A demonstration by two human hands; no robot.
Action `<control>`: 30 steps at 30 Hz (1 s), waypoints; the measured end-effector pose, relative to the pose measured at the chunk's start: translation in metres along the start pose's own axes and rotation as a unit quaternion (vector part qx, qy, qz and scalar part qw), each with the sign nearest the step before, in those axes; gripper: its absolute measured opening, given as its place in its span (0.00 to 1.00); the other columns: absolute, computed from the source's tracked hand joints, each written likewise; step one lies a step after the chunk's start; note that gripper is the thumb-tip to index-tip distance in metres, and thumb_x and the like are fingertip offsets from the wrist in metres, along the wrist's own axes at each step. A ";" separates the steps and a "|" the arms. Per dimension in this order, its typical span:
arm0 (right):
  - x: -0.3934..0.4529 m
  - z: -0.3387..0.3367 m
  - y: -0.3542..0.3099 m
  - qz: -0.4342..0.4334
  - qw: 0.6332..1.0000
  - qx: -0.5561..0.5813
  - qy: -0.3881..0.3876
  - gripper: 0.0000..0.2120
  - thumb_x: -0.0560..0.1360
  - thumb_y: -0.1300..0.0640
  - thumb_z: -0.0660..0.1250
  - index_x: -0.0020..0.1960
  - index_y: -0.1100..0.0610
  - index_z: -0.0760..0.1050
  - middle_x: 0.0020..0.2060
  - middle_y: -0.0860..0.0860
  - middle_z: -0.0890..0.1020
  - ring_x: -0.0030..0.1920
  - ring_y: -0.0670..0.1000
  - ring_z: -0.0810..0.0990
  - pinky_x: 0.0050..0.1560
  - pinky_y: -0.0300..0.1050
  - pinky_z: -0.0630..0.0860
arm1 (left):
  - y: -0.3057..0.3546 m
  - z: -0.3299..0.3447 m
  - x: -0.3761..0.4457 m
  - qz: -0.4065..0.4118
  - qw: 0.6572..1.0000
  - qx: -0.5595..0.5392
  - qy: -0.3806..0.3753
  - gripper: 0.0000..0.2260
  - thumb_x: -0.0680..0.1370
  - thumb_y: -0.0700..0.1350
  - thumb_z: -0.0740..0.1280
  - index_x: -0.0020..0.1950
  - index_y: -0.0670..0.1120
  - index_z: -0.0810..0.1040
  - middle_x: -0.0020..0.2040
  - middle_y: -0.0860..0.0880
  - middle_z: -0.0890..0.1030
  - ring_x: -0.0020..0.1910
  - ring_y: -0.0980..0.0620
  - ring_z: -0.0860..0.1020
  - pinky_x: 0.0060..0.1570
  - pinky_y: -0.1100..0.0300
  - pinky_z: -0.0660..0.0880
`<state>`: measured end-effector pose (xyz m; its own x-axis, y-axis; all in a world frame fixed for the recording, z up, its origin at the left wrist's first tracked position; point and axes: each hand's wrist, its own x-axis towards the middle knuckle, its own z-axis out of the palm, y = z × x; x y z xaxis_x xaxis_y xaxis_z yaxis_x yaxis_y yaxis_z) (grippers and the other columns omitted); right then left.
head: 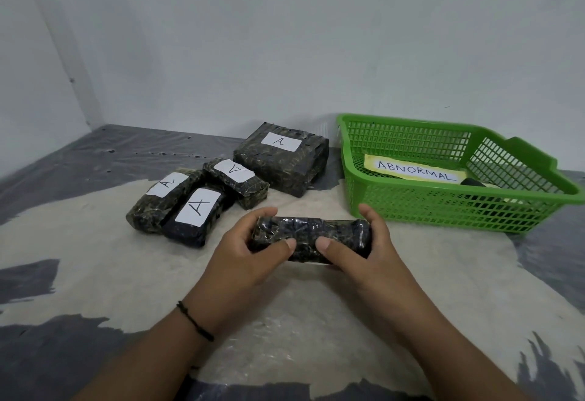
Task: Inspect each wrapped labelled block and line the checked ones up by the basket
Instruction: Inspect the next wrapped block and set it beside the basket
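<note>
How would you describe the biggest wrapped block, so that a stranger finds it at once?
Start at the green basket on the right; the biggest wrapped block lies just left of it, near the wall. Unlike the three slimmer labelled blocks further left, it is wide and thick, with one white "A" label on top.

"A": four wrapped blocks [280,160] | "ABNORMAL": paper sign [414,171] in green basket [443,210]

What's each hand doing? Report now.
Left hand: grips the wrapped block at its left end.
Right hand: grips the same block's right end.
</note>
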<state>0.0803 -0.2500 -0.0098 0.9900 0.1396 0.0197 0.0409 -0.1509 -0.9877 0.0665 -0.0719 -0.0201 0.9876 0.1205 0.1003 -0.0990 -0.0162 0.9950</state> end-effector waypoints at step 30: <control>-0.005 -0.001 -0.010 -0.076 0.992 0.095 0.019 0.28 0.60 0.42 0.73 0.57 0.50 0.74 0.48 0.44 0.84 0.49 0.40 0.82 0.51 0.35 0.78 | -0.002 -0.003 0.004 0.030 0.998 -0.040 0.048 0.30 0.60 0.59 0.74 0.61 0.54 0.75 0.59 0.50 0.79 0.55 0.53 0.80 0.56 0.52 0.76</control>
<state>0.0750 -0.2504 0.0000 0.9790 0.1083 0.1725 0.1671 0.0577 -0.9843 0.0700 -0.0683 -0.0218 0.9636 0.2169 0.1562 -0.1711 0.0515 0.9839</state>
